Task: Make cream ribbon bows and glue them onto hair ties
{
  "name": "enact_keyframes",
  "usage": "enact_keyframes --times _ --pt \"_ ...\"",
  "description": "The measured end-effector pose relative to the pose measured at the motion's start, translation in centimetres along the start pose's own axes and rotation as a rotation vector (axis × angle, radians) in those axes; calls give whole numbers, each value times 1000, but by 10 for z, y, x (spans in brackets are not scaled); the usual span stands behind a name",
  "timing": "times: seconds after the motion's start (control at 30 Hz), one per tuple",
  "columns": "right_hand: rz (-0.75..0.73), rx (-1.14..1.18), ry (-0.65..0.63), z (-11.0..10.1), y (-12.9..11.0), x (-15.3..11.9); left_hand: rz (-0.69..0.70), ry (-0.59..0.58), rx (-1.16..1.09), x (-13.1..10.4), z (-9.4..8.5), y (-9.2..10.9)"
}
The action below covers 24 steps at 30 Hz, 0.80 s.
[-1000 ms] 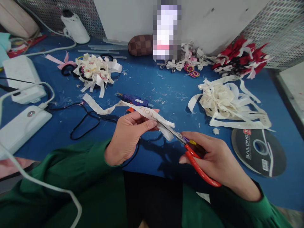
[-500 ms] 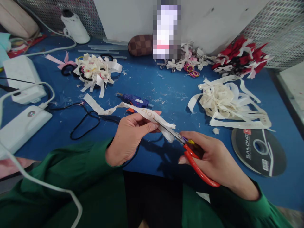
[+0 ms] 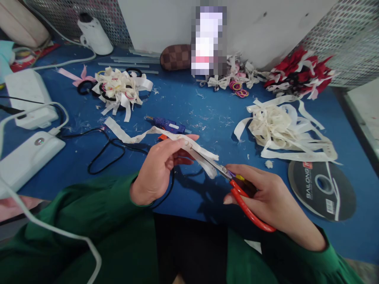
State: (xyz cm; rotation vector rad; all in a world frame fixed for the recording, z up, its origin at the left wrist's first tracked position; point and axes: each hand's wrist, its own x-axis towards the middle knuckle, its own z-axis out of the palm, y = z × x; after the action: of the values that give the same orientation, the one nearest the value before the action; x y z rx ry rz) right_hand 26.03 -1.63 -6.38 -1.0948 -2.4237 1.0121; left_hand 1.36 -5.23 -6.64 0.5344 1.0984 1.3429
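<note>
My left hand point(image 3: 158, 165) pinches a cream ribbon point(image 3: 126, 136) between thumb and fingers. One end of the ribbon trails leftward over the table, and a folded part reaches out toward my right hand. Red-handled scissors point(image 3: 245, 211) are in my right hand point(image 3: 263, 193), their blades pointing up-left along the ribbon, with the tips at my left fingers. A small purple and yellow item point(image 3: 239, 177) shows by my right fingers; I cannot tell what it is. Behind my left hand lies a blue glue gun point(image 3: 166, 124), partly covered by the ribbon.
Loose cream ribbons point(image 3: 269, 126) and a black ribbon spool point(image 3: 308, 193) lie at the right. Finished-looking bows point(image 3: 117, 86) sit back left, red and white ribbon pieces point(image 3: 299, 75) back right. A white power bank point(image 3: 32, 157), cables and a bottle point(image 3: 96, 35) occupy the left side.
My left thumb has shifted up over the ribbon to the scissor tips, covering the printed letters. My other left fingers have spread below. The right hand and scissors have hardly moved.
</note>
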Motion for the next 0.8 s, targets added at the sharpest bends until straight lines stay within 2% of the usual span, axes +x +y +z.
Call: enact_keyframes --times 0.23,0.57,0.8 --pt "15 -11 15 1 2 -2 5 97 23 1 2 1" --pt "13 -30 35 1 2 0 34 86 20 4 3 0" --pt "26 -19 22 0 3 0 61 90 113 4 1 2"
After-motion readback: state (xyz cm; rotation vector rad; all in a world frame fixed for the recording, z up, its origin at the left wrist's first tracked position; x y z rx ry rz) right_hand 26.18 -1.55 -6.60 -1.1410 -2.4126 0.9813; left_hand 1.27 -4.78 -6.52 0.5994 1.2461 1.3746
